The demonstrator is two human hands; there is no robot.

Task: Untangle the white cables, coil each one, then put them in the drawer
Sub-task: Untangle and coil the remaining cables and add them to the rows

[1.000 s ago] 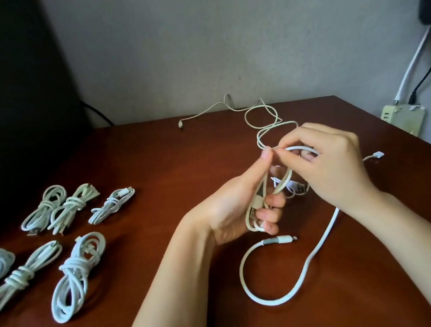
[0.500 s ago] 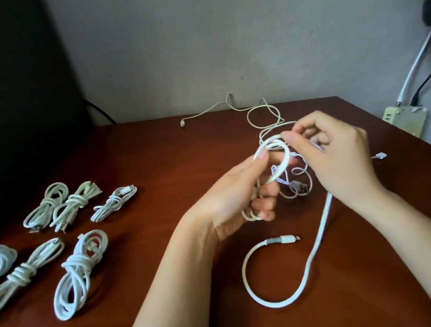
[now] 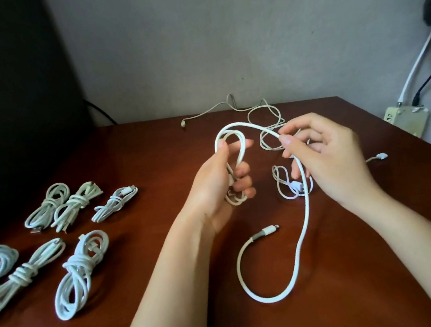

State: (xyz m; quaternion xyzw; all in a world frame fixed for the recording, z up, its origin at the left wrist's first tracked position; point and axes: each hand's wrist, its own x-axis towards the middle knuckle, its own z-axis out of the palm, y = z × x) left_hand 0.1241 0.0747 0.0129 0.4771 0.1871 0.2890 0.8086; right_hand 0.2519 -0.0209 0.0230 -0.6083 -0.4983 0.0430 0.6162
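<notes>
Fingers (image 3: 244,184) of the left hand (image 3: 210,192) are curled round a few finished loops of the cable (image 3: 305,205), holding them upright above the desk (image 3: 149,151). The right hand (image 3: 333,160) pinches the same cable between thumb and forefinger just past the top of the loop, its other fingers loose. From that pinch the cable drops to the desk, sweeps round in one wide curve and ends at its plug (image 3: 268,230), which lies free in front of the left wrist.

So this one looks about half coiled — a good stretch is left to wind, then the tail to wrap. Six bundles (image 3: 80,271) lie tied off on the left of the desk, in two rows, well apart from the hands.

Two things look undone. A thin cable (image 3: 266,115) sprawls loose at the back edge, and a small tangle (image 3: 289,188) sits just under the right hand — whether that is one cable or two I cannot tell. No drawer shows, so the putting-away looks wholly undone.
</notes>
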